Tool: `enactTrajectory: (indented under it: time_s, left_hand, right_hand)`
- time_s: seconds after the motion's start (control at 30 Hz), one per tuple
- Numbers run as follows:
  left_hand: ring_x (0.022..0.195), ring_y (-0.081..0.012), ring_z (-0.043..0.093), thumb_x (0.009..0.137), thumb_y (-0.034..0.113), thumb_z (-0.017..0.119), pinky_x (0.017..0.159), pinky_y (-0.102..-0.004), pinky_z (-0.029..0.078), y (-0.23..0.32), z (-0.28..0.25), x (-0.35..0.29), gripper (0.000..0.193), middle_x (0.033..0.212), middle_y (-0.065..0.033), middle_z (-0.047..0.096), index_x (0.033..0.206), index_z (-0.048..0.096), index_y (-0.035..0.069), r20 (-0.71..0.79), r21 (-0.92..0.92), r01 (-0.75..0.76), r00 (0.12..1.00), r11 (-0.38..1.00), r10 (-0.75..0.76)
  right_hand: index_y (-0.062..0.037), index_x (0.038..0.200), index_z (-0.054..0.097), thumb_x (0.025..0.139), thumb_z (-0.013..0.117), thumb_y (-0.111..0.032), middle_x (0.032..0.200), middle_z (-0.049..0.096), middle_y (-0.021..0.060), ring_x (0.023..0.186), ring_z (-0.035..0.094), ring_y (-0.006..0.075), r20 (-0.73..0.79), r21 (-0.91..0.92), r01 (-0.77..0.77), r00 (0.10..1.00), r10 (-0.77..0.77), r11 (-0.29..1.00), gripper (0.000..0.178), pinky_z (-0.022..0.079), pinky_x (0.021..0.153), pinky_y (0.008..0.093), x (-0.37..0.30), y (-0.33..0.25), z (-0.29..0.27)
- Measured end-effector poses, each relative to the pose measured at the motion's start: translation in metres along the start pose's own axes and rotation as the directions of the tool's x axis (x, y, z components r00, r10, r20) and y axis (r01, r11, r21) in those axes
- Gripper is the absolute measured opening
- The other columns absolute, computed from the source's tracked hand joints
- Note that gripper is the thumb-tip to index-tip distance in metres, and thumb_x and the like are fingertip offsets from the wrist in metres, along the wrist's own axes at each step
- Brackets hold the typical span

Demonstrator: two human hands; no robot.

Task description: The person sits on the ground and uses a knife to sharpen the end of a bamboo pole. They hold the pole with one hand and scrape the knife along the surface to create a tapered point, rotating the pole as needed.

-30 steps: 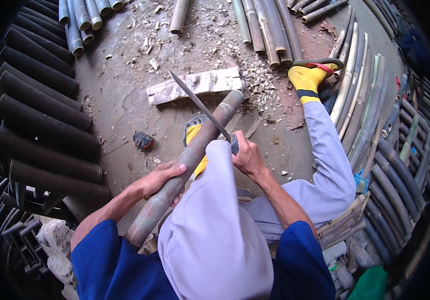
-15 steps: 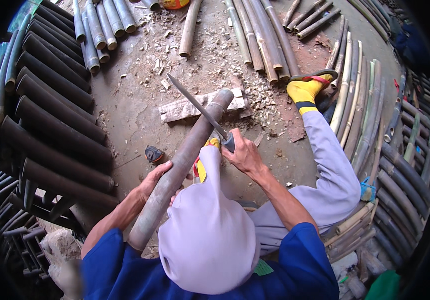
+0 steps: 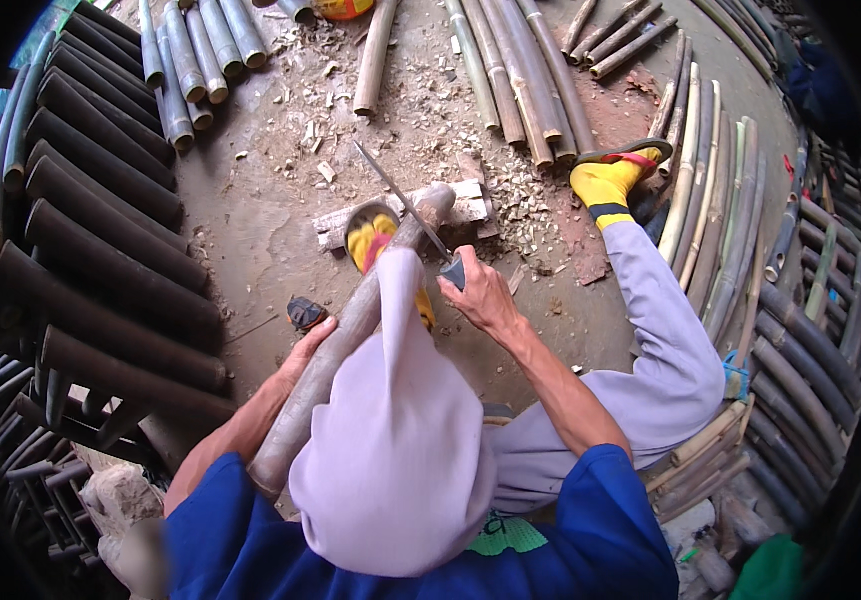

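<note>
A thick brown-grey bamboo pole slants from my left side up to a low wooden block, where its far end rests. My left hand is closed around the pole's left side; the fingers underneath are hidden. My left foot, in a yellow sock and sandal, lies across the pole near its far end. My right hand grips the dark handle of a long-bladed hand tool. Its narrow blade crosses above the pole near the block; whether it touches, and whether it is a saw or machete, I cannot tell.
Dark bamboo poles are stacked along the left. More poles lie ahead and curve along the right. Pale wood chips litter the floor around the block. A small dark object lies beside my left hand.
My left foot has come up from beside the pole to lie across it. The left knee has shifted left. The blade has turned more edge-on, with its tip slightly to the right.
</note>
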State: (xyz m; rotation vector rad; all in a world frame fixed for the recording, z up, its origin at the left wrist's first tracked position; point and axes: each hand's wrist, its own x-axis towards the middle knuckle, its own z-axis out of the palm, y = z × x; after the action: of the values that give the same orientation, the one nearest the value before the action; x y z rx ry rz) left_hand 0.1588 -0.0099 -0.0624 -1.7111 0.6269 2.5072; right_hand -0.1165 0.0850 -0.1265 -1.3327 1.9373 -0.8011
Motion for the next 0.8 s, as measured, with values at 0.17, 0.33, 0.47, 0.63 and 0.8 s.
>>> enactTrajectory:
  time_s: [0.17, 0.33, 0.47, 0.63, 0.8]
  left_hand:
    - [0.048, -0.0228, 0.059, 0.088, 0.053, 0.046, 0.046, -0.0371, 0.053, 0.014, -0.004, -0.013, 0.052, 0.067, -0.0108, 0.061, 0.109, 0.055, 0.006, -0.011, -0.024, 0.164, 0.986, 0.986, -0.164]
    - [0.048, -0.0278, 0.061, 0.090, 0.057, 0.040, 0.042, -0.0402, 0.053, 0.023, 0.001, -0.014, 0.060, 0.065, -0.0156, 0.058, 0.113, 0.049, 0.003, 0.077, 0.061, 0.181, 0.980, 0.982, -0.185]
    - [0.046, -0.0267, 0.060, 0.090, 0.061, 0.038, 0.041, -0.0378, 0.053, 0.036, 0.012, -0.022, 0.065, 0.064, -0.0160, 0.058, 0.114, 0.048, 0.001, 0.050, 0.151, 0.180, 0.981, 0.972, -0.189]
    - [0.044, -0.0247, 0.059, 0.089, 0.061, 0.040, 0.040, -0.0360, 0.052, 0.025, 0.000, -0.014, 0.068, 0.065, -0.0159, 0.059, 0.113, 0.050, -0.002, 0.050, 0.103, 0.207, 0.976, 0.973, -0.213]
    - [0.045, -0.0222, 0.059, 0.083, 0.062, 0.051, 0.041, -0.0347, 0.052, 0.008, -0.008, -0.015, 0.071, 0.068, -0.0151, 0.061, 0.114, 0.052, -0.002, 0.070, -0.075, 0.255, 0.966, 0.964, -0.250]
  right_hand:
    - [-0.0022, 0.104, 0.039, 0.082, 0.065, -0.020, 0.081, 0.061, 0.0277, 0.073, 0.061, 0.0465, 0.032, 0.032, 0.037, 0.999, -0.038, 0.999, 0.038, 0.050, 0.061, 0.0518, 0.003, -0.015, 0.002]
    - [-0.0030, 0.098, 0.041, 0.081, 0.066, -0.021, 0.078, 0.062, 0.0254, 0.065, 0.063, 0.0427, 0.022, -0.056, 0.054, 0.998, -0.053, 0.997, 0.035, 0.052, 0.055, 0.0469, 0.012, -0.003, 0.011]
    - [-0.0021, 0.094, 0.041, 0.082, 0.065, -0.020, 0.068, 0.063, 0.0212, 0.065, 0.065, 0.0398, 0.050, -0.001, -0.072, 0.996, 0.072, 0.997, 0.032, 0.055, 0.055, 0.0448, 0.030, -0.003, -0.004]
    - [-0.0011, 0.094, 0.040, 0.084, 0.062, -0.018, 0.067, 0.062, 0.0206, 0.059, 0.066, 0.0337, 0.046, -0.034, 0.016, 0.999, -0.015, 0.999, 0.030, 0.056, 0.050, 0.0402, 0.024, 0.017, 0.012]
    - [-0.0011, 0.090, 0.040, 0.084, 0.061, -0.015, 0.066, 0.062, 0.0193, 0.055, 0.065, 0.0286, 0.125, -0.046, -0.014, 0.992, 0.020, 0.999, 0.026, 0.056, 0.045, 0.0370, 0.029, 0.002, -0.004]
